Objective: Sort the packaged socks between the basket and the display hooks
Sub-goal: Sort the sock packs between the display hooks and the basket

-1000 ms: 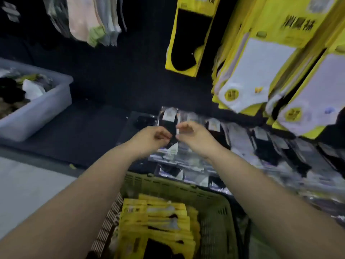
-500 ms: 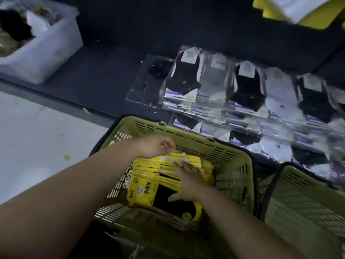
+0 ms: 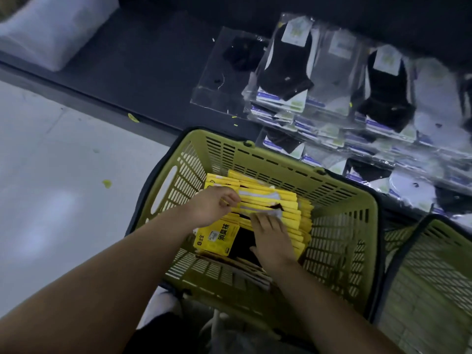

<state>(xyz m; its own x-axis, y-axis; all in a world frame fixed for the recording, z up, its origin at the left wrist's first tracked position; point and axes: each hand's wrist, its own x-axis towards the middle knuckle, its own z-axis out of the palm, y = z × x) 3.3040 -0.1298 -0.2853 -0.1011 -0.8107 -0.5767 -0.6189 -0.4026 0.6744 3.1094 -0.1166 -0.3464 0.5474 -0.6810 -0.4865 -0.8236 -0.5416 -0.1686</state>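
A green basket [image 3: 339, 198] with slotted walls stood on the floor, just beside a low dark ledge [image 3: 143, 60]. It held a tight row of yellow sock packs [image 3: 270, 200] standing on edge, and one more pack [image 3: 217, 238] with a black sock lay flat at the near end.

Both hands were inside the basket. The left hand [image 3: 212, 205] had its fingers curled and pinched the top edge of a pack in the row. The right hand [image 3: 270, 238] lay with straight fingers on the packs; its fingertips seemed to press between two of them, though blur made that hard to tell.

On the ledge lay overlapping rows of clear-bagged socks [image 3: 286, 65], black, grey and white. A blurred translucent plastic bin [image 3: 51, 29] sat at the ledge's far left. The floor [image 3: 51, 226] was pale and smooth, with a few yellow-green scraps [image 3: 107, 183] on it. A second basket [image 3: 434, 277] of the same green stood touching the first on the right.
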